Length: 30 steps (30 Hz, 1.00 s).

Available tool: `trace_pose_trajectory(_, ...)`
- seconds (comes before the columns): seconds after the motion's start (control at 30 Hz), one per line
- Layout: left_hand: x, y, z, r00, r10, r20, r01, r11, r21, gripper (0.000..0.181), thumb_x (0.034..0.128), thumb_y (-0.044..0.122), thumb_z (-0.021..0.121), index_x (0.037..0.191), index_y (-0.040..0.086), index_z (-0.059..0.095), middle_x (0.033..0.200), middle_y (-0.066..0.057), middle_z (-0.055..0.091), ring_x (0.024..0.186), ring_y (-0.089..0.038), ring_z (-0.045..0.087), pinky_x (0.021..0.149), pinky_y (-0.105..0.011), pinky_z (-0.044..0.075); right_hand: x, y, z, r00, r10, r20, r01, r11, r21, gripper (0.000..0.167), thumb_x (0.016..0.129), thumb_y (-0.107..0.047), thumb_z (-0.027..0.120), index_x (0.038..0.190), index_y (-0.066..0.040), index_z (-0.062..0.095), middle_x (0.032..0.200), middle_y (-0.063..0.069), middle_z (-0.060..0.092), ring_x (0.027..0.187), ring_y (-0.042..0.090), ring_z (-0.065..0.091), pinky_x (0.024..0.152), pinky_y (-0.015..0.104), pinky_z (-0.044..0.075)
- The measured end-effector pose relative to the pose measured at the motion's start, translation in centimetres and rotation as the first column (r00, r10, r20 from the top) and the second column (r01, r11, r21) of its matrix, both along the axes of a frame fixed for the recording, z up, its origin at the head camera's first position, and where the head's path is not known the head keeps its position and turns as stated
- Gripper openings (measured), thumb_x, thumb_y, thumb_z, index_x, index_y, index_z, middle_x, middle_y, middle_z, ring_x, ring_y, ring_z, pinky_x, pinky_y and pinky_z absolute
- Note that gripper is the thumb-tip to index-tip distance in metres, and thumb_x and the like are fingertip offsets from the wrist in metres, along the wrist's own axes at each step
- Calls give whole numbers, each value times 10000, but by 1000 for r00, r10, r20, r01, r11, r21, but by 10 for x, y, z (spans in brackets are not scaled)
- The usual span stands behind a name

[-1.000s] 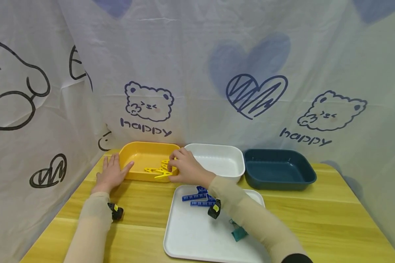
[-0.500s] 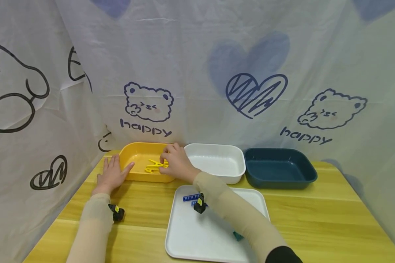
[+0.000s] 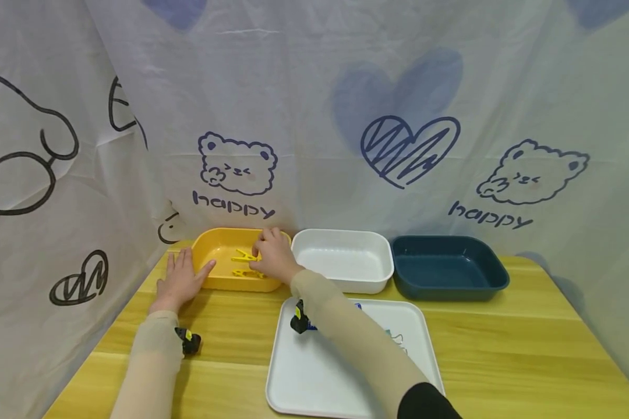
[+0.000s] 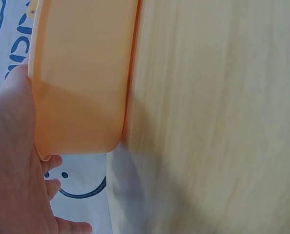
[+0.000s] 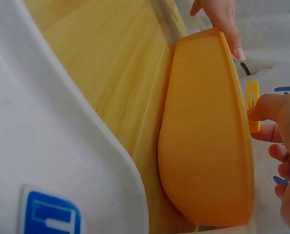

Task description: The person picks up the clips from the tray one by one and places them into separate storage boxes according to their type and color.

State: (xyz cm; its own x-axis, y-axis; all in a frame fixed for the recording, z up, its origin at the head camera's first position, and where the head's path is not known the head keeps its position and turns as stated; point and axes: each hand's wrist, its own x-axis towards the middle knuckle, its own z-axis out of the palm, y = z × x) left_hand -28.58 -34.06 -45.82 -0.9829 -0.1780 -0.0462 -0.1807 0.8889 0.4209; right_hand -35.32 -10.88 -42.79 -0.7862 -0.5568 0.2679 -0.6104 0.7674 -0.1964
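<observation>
Head: my sleeve point(image 3: 356, 331) half-covers white tray point(image 3: 304, 378) | right hand point(image 3: 276, 256) pinches yellow clip point(image 5: 253, 91) at yellow bin's mouth point(image 3: 225, 283); left hand point(image 3: 180, 285) rests on rim, fingers apart | right wrist: blue piece point(image 5: 52, 210), mostly hidden in head

A person in close-fitting beige sleeves, the left sleeve point(image 3: 149, 366) and the right sleeve point(image 3: 361, 334) both long, plain and smooth, with faint wrinkling towards the wrists. A black fabric section point(image 3: 427, 402) with a rounded edge covers the right arm at the bottom of the head view. Small, boxy black devices, a left wrist camera point(image 3: 191, 343) and a right wrist camera point(image 3: 299, 320), each carry a bright yellow marking. The left hand point(image 3: 180, 282) and right hand point(image 3: 274, 256) are bare.
</observation>
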Motion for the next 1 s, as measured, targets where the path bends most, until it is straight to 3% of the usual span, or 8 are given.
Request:
trace_pose_trajectory(0.33, 0, -4, -2, 1000, 11, -6, -11, 1000, -6, 1066, 894, 794, 208, 1548, -1, -68, 1617, -260, -66, 1479, -470, -127, 1037, -821, 77, -12, -18, -7, 996, -63, 60, 64, 998, -14, 206, 872, -418, 704, 858, -219, 652, 1085, -39, 485, 1090, 161, 368, 973, 331, 373)
trace_pose_trajectory(0.63, -2, -1, -2, 1000, 5, -10, -5, 1000, -3, 1043, 910, 772, 230, 1551, -2, -50, 1622, -251, -54, 1486, -467, -98, 1042, -817, 87, -12, -25, -12, 987, -141, 70, 136, 988, 70, 216, 888, -420, 691, 862, -207, 674, 1090, -27, 530, 1091, 179, 396, 956, 337, 360)
trace_pose_trajectory(1.0, -3, -2, -3, 1000, 11, -8, -11, 1000, -5, 1045, 906, 778, 221, 1551, 4, -57, 1624, -239, -70, 1487, -457, -118, 1047, -814, 86, -16, -38, -20, 984, -166, 67, 155, 977, 146, 234, 886, -430, 691, 814, -210, 663, 1053, -27, 503, 1059, 183, 373, 926, 334, 343)
